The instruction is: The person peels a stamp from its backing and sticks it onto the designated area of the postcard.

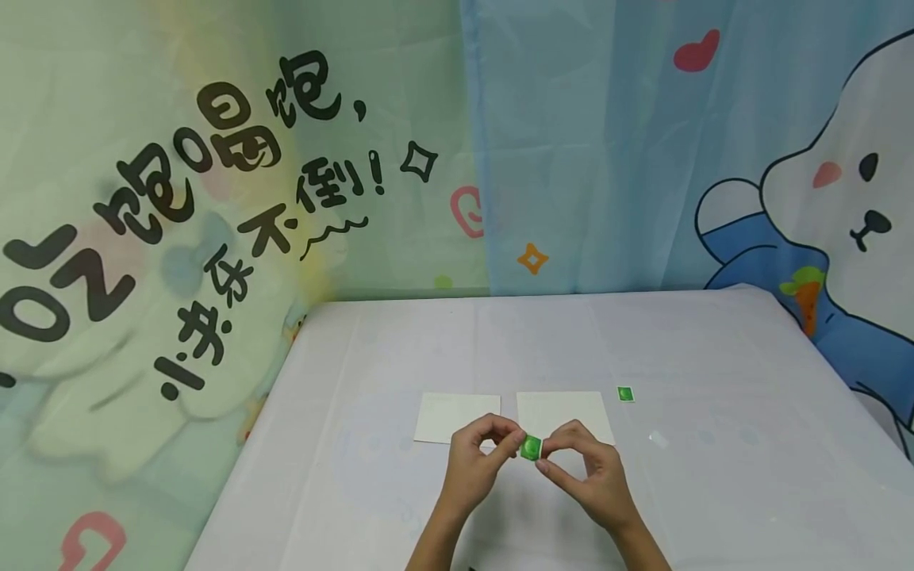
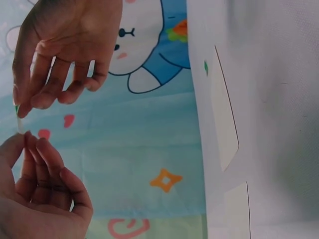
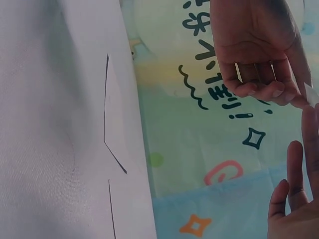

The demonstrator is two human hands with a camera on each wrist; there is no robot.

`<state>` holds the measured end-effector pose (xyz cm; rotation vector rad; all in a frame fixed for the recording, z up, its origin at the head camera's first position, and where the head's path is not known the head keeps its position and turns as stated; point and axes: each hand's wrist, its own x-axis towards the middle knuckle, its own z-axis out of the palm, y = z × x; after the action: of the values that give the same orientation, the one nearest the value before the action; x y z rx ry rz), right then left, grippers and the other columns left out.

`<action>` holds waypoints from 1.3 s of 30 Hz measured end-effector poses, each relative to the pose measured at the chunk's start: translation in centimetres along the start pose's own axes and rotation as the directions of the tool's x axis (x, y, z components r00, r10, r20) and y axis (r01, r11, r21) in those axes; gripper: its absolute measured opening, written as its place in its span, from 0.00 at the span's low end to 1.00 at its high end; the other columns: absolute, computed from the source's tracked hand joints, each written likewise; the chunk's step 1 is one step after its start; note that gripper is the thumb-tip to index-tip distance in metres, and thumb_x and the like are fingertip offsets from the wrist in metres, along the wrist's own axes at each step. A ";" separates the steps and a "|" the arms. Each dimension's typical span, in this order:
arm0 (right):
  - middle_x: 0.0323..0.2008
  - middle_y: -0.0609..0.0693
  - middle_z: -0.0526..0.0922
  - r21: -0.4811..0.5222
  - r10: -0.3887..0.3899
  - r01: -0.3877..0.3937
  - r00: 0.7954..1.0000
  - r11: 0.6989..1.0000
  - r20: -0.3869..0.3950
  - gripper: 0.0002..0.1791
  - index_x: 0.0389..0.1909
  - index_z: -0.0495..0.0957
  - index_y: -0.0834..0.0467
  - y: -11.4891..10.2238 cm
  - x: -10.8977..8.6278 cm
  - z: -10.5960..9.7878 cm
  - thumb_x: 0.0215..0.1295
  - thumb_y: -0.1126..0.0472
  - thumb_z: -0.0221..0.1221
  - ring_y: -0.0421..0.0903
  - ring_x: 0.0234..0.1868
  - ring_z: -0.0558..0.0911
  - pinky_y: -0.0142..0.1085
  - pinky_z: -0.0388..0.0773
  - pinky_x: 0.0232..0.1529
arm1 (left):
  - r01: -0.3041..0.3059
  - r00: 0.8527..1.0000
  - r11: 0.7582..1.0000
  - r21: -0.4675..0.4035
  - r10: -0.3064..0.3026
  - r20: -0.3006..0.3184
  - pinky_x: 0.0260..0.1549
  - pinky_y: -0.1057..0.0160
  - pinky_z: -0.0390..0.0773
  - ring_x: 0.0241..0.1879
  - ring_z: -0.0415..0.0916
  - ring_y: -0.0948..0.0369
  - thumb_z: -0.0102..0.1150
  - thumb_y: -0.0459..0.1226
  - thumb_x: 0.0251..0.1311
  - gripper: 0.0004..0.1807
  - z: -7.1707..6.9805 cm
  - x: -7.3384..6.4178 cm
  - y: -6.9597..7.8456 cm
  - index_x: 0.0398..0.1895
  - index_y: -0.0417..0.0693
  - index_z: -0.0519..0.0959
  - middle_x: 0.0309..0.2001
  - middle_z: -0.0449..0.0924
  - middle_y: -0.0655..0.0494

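Note:
A small green square sticker (image 1: 531,447) with a white border is held up above the table between both hands. My left hand (image 1: 477,460) pinches its left edge with thumb and forefinger. At the right edge, the thumb and forefinger of my right hand (image 1: 589,473) pinch it. In the left wrist view the sticker (image 2: 19,118) appears almost edge-on between the fingertips; its pale back (image 3: 311,93) shows in the right wrist view. Two blank white cards, a left one (image 1: 453,417) and a right one (image 1: 564,412), lie on the table just beyond the hands.
Another green square with a white border (image 1: 625,394) lies right of the right card. A small shiny clear or pale piece (image 1: 658,438) rests nearer on the white table (image 1: 714,507). Printed curtains (image 1: 400,238) hang behind and left of the table.

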<state>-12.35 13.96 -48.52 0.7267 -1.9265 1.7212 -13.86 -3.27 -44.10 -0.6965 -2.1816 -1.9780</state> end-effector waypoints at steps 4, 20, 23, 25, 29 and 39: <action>0.30 0.53 0.78 -0.014 0.009 -0.009 1.000 1.000 -0.004 0.19 0.33 0.80 0.59 0.0 0.1 0.2 0.41 0.83 0.64 0.44 0.36 0.74 0.30 0.69 0.44 | 0.002 1.000 1.000 0.002 -0.002 -0.012 0.28 0.64 0.75 0.24 0.72 0.66 0.59 0.30 0.57 0.05 -0.1 0.1 0.0 0.30 0.35 0.79 0.25 0.79 0.46; 0.25 0.49 0.80 -0.172 0.234 -0.268 0.952 0.948 -0.196 0.06 0.28 0.80 0.61 -0.3 2.2 2.8 0.50 0.74 0.64 0.42 0.32 0.74 0.37 0.63 0.35 | 0.026 0.983 0.988 0.151 0.002 -0.184 0.24 0.67 0.73 0.22 0.73 0.62 0.62 0.33 0.55 0.03 -1.2 1.3 -2.8 0.30 0.40 0.81 0.25 0.80 0.53; 0.25 0.45 0.81 -0.182 0.305 -0.355 0.918 0.917 -0.252 0.03 0.29 0.81 0.59 1.4 2.3 3.5 0.54 0.68 0.64 0.39 0.31 0.75 0.38 0.64 0.35 | 0.018 0.977 0.983 0.181 0.021 -0.213 0.23 0.68 0.72 0.21 0.73 0.64 0.64 0.35 0.54 0.04 -1.6 2.0 -4.9 0.30 0.43 0.81 0.23 0.80 0.56; 0.24 0.43 0.82 -0.187 0.349 -0.407 0.895 0.894 -0.277 0.02 0.29 0.81 0.57 2.3 2.5 4.0 0.55 0.63 0.65 0.39 0.30 0.76 0.39 0.65 0.35 | 0.002 0.975 0.977 0.213 0.046 -0.218 0.24 0.67 0.73 0.22 0.73 0.65 0.63 0.38 0.55 0.05 -1.9 2.5 -5.6 0.29 0.45 0.82 0.23 0.80 0.58; 0.23 0.43 0.81 -0.213 0.406 -0.483 0.855 0.849 -0.321 0.05 0.28 0.82 0.56 3.6 3.1 4.8 0.55 0.59 0.65 0.41 0.29 0.76 0.39 0.65 0.34 | -0.030 0.974 0.952 0.305 0.096 -0.206 0.26 0.67 0.73 0.23 0.73 0.67 0.62 0.40 0.56 0.07 -2.5 3.6 -7.0 0.29 0.46 0.82 0.25 0.80 0.59; 0.20 0.46 0.80 -0.361 0.465 -0.586 0.804 0.725 -0.370 0.04 0.25 0.83 0.57 7.5 4.2 6.5 0.52 0.60 0.65 0.43 0.24 0.74 0.41 0.62 0.39 | 0.057 0.986 0.896 0.440 0.017 -0.163 0.27 0.70 0.74 0.26 0.76 0.65 0.63 0.40 0.55 0.07 -3.7 5.8 -11.6 0.28 0.45 0.82 0.27 0.80 0.58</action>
<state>-20.32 7.71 -52.26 -0.2560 -2.3618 1.4351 -24.57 -5.81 -51.94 -0.4257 -2.4126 -1.3956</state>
